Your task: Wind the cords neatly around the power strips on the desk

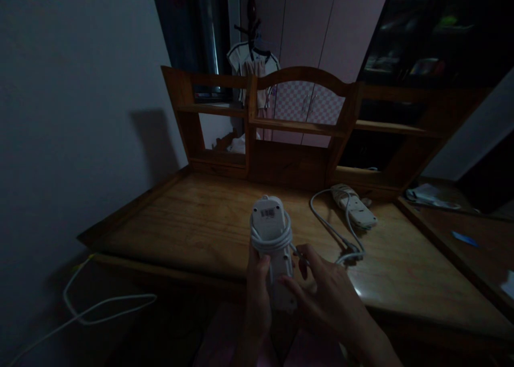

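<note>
At the near edge of the tabletop, the left grip is closed around a white power strip, the right grip pinching its cord.

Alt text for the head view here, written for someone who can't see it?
The left hand holds a white power strip with its cord wrapped around it, while the right hand holds the cord. On the wooden desk beyond, a second power strip lies beside loose cord. The room is dim.
</note>
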Motion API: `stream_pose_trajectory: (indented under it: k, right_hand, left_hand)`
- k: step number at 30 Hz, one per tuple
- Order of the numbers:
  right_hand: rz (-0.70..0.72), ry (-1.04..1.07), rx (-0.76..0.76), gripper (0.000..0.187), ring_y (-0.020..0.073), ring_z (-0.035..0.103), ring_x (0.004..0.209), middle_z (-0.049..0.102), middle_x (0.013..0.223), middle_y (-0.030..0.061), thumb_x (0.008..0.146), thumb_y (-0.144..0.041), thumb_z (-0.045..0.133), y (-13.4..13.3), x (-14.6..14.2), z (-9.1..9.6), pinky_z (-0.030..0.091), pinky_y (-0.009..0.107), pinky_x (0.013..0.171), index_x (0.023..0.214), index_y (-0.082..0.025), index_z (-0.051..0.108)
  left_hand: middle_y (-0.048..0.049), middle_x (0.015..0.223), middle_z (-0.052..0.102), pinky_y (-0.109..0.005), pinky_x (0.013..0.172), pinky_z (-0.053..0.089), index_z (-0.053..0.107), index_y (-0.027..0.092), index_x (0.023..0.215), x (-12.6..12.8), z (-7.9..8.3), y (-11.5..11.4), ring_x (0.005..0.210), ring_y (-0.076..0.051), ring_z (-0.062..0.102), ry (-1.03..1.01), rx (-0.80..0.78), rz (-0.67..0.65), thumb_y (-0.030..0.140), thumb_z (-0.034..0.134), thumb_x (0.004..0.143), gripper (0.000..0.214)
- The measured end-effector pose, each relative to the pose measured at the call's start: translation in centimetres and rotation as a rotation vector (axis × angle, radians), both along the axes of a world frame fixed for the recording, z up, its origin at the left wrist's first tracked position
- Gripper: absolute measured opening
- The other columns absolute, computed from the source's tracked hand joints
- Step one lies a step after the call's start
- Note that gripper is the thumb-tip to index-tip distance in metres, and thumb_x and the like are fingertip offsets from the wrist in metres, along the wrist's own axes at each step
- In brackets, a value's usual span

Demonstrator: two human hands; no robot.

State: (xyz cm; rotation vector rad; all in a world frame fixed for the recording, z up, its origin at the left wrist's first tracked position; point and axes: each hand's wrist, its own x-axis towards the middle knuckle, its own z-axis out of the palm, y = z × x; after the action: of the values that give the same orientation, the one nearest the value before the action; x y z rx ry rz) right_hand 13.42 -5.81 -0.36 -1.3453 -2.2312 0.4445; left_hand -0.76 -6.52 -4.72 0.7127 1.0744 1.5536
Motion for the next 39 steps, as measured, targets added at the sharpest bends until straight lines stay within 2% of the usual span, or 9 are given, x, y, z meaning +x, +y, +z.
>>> stream_pose_trajectory:
  k: [4,9,15,19,23,28,34,36,39]
  right_hand:
    - [0.058,0.208,-0.095,0.037,0.0225,0.065,0.099,0.067,0.111,0.0056,0.089,-0.038,0.059,0.2,0.2,-0.3,0.047,0.029,0.078,0.121,-0.026,0.046]
    - [0.027,0.252,-0.124,0.035,0.0214,0.066,0.087,0.07,0.098,0.0038,0.09,-0.035,0.057,0.8,0.8,-0.8,0.046,0.028,0.072,0.122,-0.025,0.047]
    - [0.012,0.197,-0.11,0.039,0.022,0.063,0.095,0.066,0.111,0.0073,0.093,-0.037,0.053,0.6,1.8,-0.2,0.047,0.028,0.074,0.13,-0.025,0.046]
    - [0.02,0.179,-0.104,0.044,0.0215,0.064,0.093,0.065,0.115,0.0075,0.094,-0.038,0.051,0.3,2.0,0.2,0.049,0.028,0.071,0.136,-0.027,0.043]
    - [0.05,0.194,-0.06,0.044,0.0218,0.065,0.097,0.065,0.119,0.0092,0.095,-0.035,0.049,0.7,1.8,-0.1,0.051,0.03,0.078,0.138,-0.027,0.043]
    - [0.082,0.179,-0.038,0.045,0.023,0.059,0.115,0.059,0.13,0.0092,0.096,-0.031,0.047,1.3,2.3,-1.1,0.048,0.034,0.093,0.14,-0.028,0.04]
    - [0.035,0.071,0.003,0.046,0.0249,0.063,0.107,0.06,0.126,0.0115,0.097,-0.032,0.046,1.3,3.3,-1.9,0.049,0.038,0.092,0.141,-0.025,0.04]
    - [0.029,0.085,0.015,0.046,0.025,0.063,0.106,0.062,0.124,0.0113,0.096,-0.032,0.047,1.0,3.3,-1.8,0.049,0.038,0.091,0.141,-0.025,0.04]
    - [0.038,0.173,-0.007,0.045,0.0229,0.064,0.103,0.064,0.12,0.0097,0.096,-0.032,0.048,0.5,2.9,-1.6,0.05,0.033,0.086,0.14,-0.025,0.042]
  left_hand:
    - [-0.0074,0.12,0.065,-0.029,0.092,0.045,0.056,0.018,0.119,0.3,0.8,-0.2,0.112,-0.024,0.059,0.129,0.139,0.054,0.04,0.048,0.09,0.037]
    - [-0.005,0.116,0.068,-0.023,0.084,0.047,0.064,0.02,0.111,-0.7,2.2,-0.2,0.108,-0.023,0.061,0.241,0.089,-0.005,0.034,0.055,0.088,0.028]
    - [-0.0082,0.103,0.074,-0.028,0.088,0.048,0.071,0.014,0.1,-2.7,2.6,0.5,0.102,-0.026,0.065,0.175,0.114,-0.198,0.032,0.067,0.079,0.028]
    - [-0.0103,0.095,0.075,-0.029,0.084,0.051,0.073,0.013,0.093,-3.2,2.5,0.6,0.095,-0.027,0.068,0.227,0.112,-0.134,0.034,0.072,0.073,0.029]
    - [-0.0099,0.094,0.076,-0.029,0.081,0.052,0.074,0.013,0.093,-2.9,2.1,0.7,0.093,-0.027,0.069,0.204,0.111,-0.088,0.032,0.074,0.07,0.03]
    - [-0.0101,0.103,0.074,-0.029,0.085,0.05,0.072,0.012,0.102,-2.2,1.7,0.7,0.101,-0.028,0.067,0.24,0.104,-0.084,0.033,0.07,0.075,0.035]
    - [-0.0103,0.11,0.072,-0.03,0.09,0.048,0.068,0.011,0.108,-1.3,1.7,0.3,0.107,-0.028,0.064,0.269,0.093,-0.073,0.032,0.066,0.079,0.036]
    - [-0.0098,0.111,0.072,-0.03,0.092,0.047,0.069,0.012,0.108,-1.0,1.7,0.2,0.109,-0.028,0.063,0.239,0.122,-0.071,0.033,0.066,0.08,0.035]
    - [-0.0092,0.118,0.069,-0.032,0.099,0.044,0.068,0.015,0.111,-0.3,1.6,-0.2,0.12,-0.029,0.056,0.085,0.14,-0.059,0.037,0.063,0.082,0.038]
